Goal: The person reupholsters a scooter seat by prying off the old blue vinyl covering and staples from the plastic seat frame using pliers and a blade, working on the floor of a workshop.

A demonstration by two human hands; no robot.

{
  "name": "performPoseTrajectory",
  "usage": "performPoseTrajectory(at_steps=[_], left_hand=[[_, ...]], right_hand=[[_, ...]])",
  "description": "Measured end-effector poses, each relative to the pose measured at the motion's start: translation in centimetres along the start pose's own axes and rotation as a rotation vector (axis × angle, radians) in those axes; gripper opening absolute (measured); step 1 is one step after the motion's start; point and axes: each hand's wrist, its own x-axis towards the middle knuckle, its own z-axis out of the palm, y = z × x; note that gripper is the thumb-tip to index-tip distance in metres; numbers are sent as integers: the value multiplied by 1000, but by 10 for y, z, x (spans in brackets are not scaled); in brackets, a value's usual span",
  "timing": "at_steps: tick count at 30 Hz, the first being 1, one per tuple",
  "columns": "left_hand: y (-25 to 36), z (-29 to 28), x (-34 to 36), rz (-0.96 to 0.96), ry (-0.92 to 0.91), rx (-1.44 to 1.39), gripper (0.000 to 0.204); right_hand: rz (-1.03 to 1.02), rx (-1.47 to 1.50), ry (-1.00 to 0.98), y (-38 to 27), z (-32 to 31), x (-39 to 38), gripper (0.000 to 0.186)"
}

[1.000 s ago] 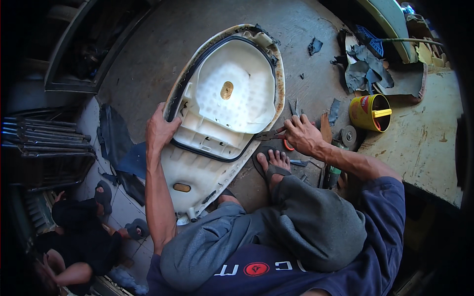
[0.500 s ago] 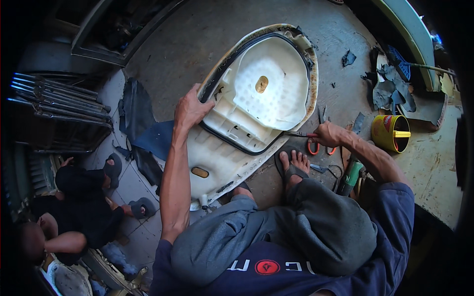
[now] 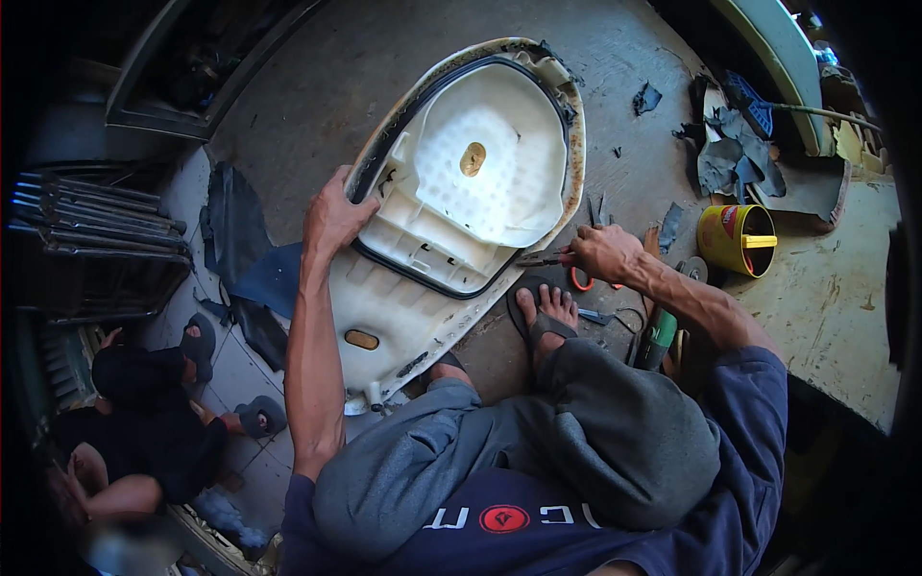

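An upturned motorcycle seat base (image 3: 514, 158) of off-white plastic leans across the floor before me. A black rubber seal rings its raised middle, and its edge is rusty brown in places. My left hand (image 3: 336, 216) is closed on the base's left edge, thumb on the inner side. In my right hand (image 3: 607, 252) is a pair of pliers (image 3: 545, 259), with the jaws against the right edge of the base. My fingers cover most of the handles. Below that hand, scissors with orange handles (image 3: 581, 281) lie on the floor near my sandalled foot (image 3: 549, 309).
A green power tool (image 3: 660, 336) lies right of my knee. Beyond it stand a yellow tin (image 3: 725, 238) and torn black scraps (image 3: 735, 158). Dark sheet material (image 3: 235, 226) and stacked metal-legged furniture (image 3: 96, 216) are at left. Another person (image 3: 144, 413) sits at lower left.
The whole view has shifted, so things appear farther left. My right hand has turned slightly on the pliers, hiding the red handle. My left hand keeps its hold on the seat base.
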Motion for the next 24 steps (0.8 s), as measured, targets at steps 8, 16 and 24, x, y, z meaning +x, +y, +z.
performPoseTrajectory(at_steps=[8,16,24], left_hand=[[-41,20,-5,-46,-12,-30,63],[-11,4,-10,-66,19,-4,60],[-20,4,-3,-44,46,-72,59]], right_hand=[[89,322,-180,-17,72,-12,52],[-8,-137,136,-72,39,-39,48],[246,416,-130,-62,35,-39,50]])
